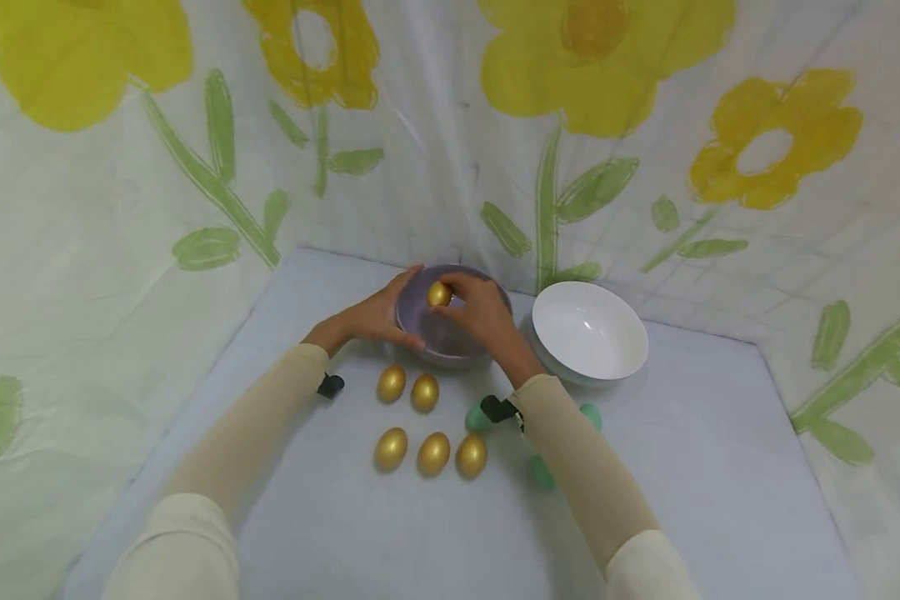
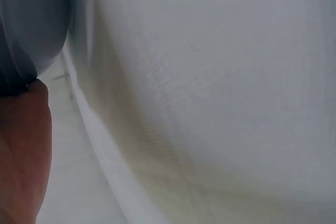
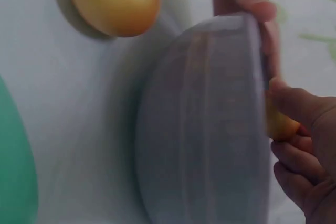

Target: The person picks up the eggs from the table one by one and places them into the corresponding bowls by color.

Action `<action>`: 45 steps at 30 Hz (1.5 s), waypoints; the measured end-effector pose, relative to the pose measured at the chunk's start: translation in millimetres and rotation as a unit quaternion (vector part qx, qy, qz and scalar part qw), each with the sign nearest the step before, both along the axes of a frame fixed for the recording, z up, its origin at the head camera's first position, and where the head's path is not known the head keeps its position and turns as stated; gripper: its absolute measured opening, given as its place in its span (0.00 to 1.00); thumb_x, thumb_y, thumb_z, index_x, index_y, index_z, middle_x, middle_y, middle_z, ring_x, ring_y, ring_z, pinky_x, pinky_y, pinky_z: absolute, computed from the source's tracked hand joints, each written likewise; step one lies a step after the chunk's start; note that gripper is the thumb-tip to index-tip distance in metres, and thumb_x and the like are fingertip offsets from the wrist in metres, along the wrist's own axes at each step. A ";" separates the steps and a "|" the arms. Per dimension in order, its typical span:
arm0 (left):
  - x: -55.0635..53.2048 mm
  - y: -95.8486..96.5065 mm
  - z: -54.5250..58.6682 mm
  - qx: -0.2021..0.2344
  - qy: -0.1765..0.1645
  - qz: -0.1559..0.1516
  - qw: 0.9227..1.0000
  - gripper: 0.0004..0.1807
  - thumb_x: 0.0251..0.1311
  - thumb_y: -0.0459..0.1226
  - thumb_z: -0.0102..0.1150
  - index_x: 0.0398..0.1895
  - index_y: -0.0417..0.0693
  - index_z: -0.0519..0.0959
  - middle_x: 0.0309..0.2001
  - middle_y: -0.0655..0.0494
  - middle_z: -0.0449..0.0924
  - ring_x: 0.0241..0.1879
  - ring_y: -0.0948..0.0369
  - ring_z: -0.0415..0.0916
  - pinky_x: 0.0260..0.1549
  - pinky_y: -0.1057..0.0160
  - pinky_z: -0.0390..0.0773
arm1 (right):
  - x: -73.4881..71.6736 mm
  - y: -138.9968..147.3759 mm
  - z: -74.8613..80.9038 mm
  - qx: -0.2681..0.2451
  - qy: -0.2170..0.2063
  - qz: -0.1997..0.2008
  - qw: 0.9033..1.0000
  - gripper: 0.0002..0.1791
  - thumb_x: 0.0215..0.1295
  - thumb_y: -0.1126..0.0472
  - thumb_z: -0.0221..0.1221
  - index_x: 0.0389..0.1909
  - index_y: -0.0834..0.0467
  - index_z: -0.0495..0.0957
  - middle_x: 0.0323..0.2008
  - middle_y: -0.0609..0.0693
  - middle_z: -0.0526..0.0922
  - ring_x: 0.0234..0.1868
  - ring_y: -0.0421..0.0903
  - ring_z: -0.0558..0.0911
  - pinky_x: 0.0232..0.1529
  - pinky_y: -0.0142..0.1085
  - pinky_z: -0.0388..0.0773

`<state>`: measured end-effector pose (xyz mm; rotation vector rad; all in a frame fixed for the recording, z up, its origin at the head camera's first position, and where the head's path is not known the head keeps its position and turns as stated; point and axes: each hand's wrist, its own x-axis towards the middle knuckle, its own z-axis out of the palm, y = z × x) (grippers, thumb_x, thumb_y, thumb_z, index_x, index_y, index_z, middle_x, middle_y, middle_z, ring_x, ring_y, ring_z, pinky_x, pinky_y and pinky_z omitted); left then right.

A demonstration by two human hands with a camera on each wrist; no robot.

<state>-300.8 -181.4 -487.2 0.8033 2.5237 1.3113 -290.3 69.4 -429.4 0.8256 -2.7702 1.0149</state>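
A gray-purple bowl (image 1: 450, 340) stands at the back of the table, and my left hand (image 1: 378, 317) grips its left side, thumb at the near rim and fingers toward the far side. Over the bowl's opening, my right hand (image 1: 483, 312) pinches a gold egg (image 1: 439, 294) between thumb and fingers. The right wrist view shows that egg (image 3: 281, 121) at the bowl's rim, partly covered by the fingers. Only the bowl's outer wall (image 2: 37, 19) and part of the left hand (image 2: 23, 150) appear in the left wrist view.
Several gold eggs (image 1: 434, 454) lie in two rows in front of the bowl. Green eggs (image 1: 477, 416) lie around my right forearm, which partly hides them. A white bowl (image 1: 588, 329) stands to the right. Flowered cloth (image 1: 420, 167) hangs behind the table (image 1: 330, 517).
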 end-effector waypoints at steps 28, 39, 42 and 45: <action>-4.3 14.4 1.2 -0.007 -0.001 -0.024 1.000 0.82 0.42 0.57 0.87 0.87 0.53 0.32 0.86 0.50 0.41 0.83 0.51 0.47 0.78 0.42 0.55 | -0.7 9.1 -0.9 0.038 -0.017 -0.049 0.998 0.34 0.68 0.49 0.72 0.70 0.58 0.76 0.62 0.57 0.85 0.64 0.55 0.82 0.65 0.47 0.78; -6.1 9.6 9.8 -0.011 -0.014 -0.010 1.000 0.82 0.41 0.57 0.88 0.88 0.62 0.32 0.86 0.54 0.38 0.83 0.51 0.44 0.78 0.40 0.53 | 85.8 59.0 80.6 -0.159 0.073 -0.012 0.985 0.30 0.67 0.57 0.73 0.69 0.54 0.79 0.66 0.48 0.82 0.65 0.41 0.82 0.63 0.37 0.79; -5.9 8.7 11.0 -0.013 -0.017 -0.005 1.000 0.82 0.41 0.57 0.88 0.88 0.61 0.33 0.86 0.53 0.38 0.83 0.50 0.45 0.78 0.39 0.54 | 111.1 71.2 79.2 -0.160 0.091 -0.012 0.983 0.30 0.66 0.60 0.74 0.69 0.54 0.79 0.66 0.47 0.82 0.65 0.44 0.83 0.62 0.36 0.80; -6.7 6.9 11.5 -0.014 -0.015 0.002 1.000 0.82 0.41 0.59 0.87 0.88 0.63 0.33 0.86 0.54 0.39 0.82 0.51 0.45 0.77 0.40 0.54 | 134.9 80.8 70.6 -0.134 0.057 -0.029 0.989 0.32 0.66 0.58 0.74 0.70 0.50 0.78 0.67 0.44 0.82 0.65 0.43 0.82 0.63 0.38 0.79</action>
